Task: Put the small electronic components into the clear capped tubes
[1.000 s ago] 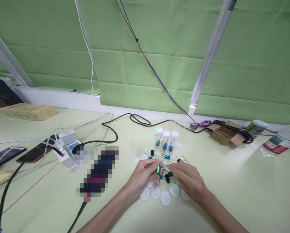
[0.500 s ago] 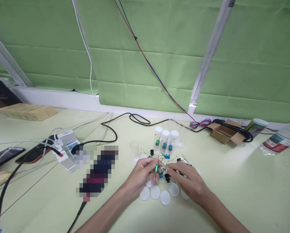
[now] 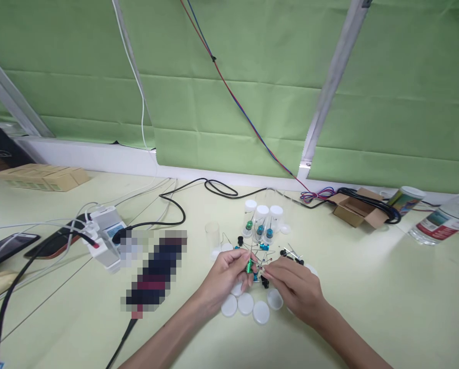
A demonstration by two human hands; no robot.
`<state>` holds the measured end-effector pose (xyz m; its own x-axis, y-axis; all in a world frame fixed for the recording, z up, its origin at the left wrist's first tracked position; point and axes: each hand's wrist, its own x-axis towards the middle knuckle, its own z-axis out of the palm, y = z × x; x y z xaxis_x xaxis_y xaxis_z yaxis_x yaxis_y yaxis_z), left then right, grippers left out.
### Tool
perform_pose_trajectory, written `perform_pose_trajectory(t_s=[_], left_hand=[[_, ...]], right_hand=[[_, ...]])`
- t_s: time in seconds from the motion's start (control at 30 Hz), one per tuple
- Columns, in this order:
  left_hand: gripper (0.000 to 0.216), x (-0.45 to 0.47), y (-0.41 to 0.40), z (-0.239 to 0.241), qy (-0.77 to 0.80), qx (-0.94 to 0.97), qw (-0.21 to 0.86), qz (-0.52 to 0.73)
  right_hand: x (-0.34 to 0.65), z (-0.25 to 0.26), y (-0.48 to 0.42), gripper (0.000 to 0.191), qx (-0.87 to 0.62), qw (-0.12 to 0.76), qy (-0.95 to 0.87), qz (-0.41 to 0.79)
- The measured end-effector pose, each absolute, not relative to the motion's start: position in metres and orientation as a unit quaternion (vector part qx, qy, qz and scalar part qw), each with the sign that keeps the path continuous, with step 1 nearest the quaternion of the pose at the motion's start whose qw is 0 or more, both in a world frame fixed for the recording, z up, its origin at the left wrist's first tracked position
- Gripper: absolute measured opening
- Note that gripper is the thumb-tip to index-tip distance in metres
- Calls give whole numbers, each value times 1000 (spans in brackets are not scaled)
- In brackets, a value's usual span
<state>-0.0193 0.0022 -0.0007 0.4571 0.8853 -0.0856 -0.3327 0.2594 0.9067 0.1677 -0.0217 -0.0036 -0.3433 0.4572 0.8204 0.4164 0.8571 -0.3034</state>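
My left hand (image 3: 229, 274) is closed in a pinch around a small shiny green metal part (image 3: 249, 265) with a thin rod standing up from it. Close to its right, my right hand (image 3: 296, 287) has thumb and fingertips pressed together; whatever they hold is too small to make out. Beneath and around the hands lie blue metal parts (image 3: 264, 247), black pieces (image 3: 265, 282) and thin bent wires. White round caps (image 3: 260, 312) are spread in front. Behind the hands, clear tubes with white lids (image 3: 262, 211) hold green and blue parts.
An uncapped clear tube (image 3: 213, 236) stands left of the hands. Further left are a power strip (image 3: 104, 246), cables and phones (image 3: 14, 248). At the right sit an open cardboard box (image 3: 354, 210) with black cable and a water bottle (image 3: 440, 223).
My right hand's fingers have curled in slightly and drawn closer together beside the green part. My left hand stays nearly where it was, still gripping that part.
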Motion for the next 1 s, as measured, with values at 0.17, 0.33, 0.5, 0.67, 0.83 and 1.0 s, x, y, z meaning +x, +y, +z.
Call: perform_pose_trajectory(t_s=[0.17,0.33,0.5,0.67,0.83,1.0], left_hand=[[35,-18,1,1,316,453,722,417],[34,-17,0,4,307,460,720,420],[33,-17,0,4,309,451,722,424],[34,-17,0,6,312,445,724,424],[30,-17,0,6,306,435,732,425],[27,-18,0,3,293,439,732,430]], right_hand=[[159,4,-26,15,-325,550,-755,144],[155,3,-29,16,-384,556,-632,380],[154,2,-28,19,-386,548,-554,494],[153,2,-27,21,-373,544,-535,528],[152,-2,-26,18,-346,546,-515,563],[152,-1,-26,17,-351,547,-531,544]])
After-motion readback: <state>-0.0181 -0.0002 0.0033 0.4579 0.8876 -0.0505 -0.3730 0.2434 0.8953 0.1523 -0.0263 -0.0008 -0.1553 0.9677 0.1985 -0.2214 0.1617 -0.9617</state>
